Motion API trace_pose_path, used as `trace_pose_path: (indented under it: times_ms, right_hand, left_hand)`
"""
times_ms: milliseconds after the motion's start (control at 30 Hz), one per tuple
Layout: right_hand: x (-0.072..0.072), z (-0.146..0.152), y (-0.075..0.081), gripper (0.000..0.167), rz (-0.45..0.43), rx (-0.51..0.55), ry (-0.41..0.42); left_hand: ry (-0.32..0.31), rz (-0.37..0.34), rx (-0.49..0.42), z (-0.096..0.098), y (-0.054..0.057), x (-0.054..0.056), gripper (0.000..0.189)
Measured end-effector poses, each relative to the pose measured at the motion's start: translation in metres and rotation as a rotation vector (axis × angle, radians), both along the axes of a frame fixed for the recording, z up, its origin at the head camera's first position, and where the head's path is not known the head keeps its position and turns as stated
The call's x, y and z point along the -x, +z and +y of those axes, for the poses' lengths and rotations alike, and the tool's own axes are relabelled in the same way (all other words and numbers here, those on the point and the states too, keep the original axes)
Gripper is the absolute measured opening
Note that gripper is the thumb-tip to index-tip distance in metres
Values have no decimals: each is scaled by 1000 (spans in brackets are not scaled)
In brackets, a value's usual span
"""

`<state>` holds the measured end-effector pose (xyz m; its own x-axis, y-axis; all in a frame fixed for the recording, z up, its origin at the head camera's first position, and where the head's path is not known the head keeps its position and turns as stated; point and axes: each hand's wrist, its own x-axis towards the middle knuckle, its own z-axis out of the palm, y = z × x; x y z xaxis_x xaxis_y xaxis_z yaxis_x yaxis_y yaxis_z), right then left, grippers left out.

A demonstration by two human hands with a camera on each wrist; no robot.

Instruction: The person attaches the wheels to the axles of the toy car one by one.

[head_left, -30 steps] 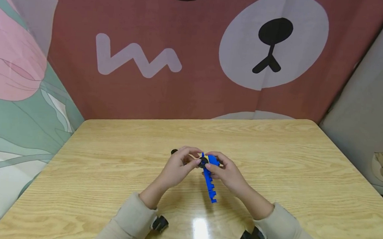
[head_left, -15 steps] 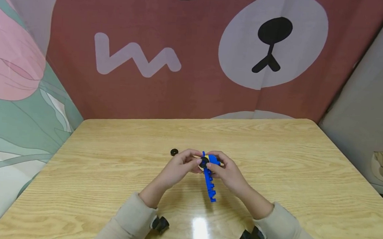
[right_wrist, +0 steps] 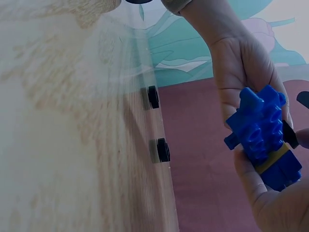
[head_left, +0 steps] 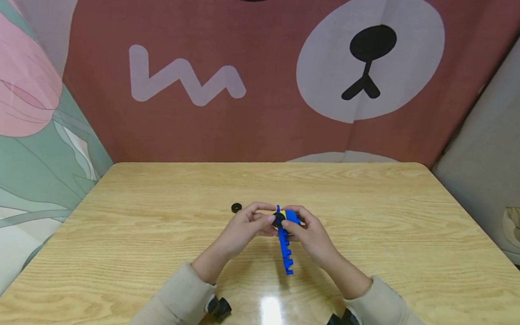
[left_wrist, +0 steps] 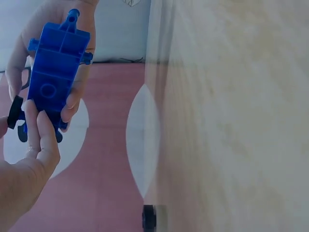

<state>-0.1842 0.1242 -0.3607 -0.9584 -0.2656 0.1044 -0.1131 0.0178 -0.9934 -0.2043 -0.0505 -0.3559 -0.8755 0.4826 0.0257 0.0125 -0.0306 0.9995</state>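
Over the middle of the table, a long blue studded toy-car base (head_left: 285, 256) is held between both hands, one end pointing down. My right hand (head_left: 315, 238) grips its upper part, where a yellow strip (right_wrist: 272, 159) and a blue block (right_wrist: 281, 171) show. On the near side, my left hand (head_left: 241, 231) pinches a black wheel (head_left: 278, 219) against the base, its thumb on the wheel. The left wrist view shows two left fingers flat on the base's hollow underside (left_wrist: 53, 77), with bare side pegs at the far end. Whether the wheel is fully seated cannot be told.
On the wooden table (head_left: 147, 255), a loose black wheel (head_left: 237, 208) lies beyond the left hand. The right wrist view shows two loose wheels, one upper (right_wrist: 153, 96) and one lower (right_wrist: 163, 150). A printed cloth (head_left: 190, 133) hangs behind the table's back edge.
Both hands and the base have shifted very slightly to the right. The left fingers have drawn away from the loose wheel, which now shows whole.
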Motion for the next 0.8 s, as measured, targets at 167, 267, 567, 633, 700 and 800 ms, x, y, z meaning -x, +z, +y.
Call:
trace_pose_path:
  times_ms: [167, 267, 567, 633, 700, 800]
  right_hand:
    - [-1, 0, 0, 35, 6, -12, -1]
    - [-1, 1, -1, 35, 6, -8, -2]
    - [-1, 0, -3, 33, 5, 19, -35]
    - [-1, 0, -3, 32, 8, 25, -45]
    - [-1, 0, -3, 31, 11, 27, -56]
    - [-2, 0, -4, 31, 15, 27, -67]
  left_hand:
    - [-17, -78, -23, 0, -2, 1, 39]
    - [-34, -90, -38, -1, -3, 1, 41]
    - [-60, -83, -100, 1, -6, 3, 36]
    - [-64, -79, -111, 1, -7, 3, 35]
    - [-65, -77, -120, 2, -8, 3, 35]
    - [-60, -77, -128, 2, -8, 3, 34]
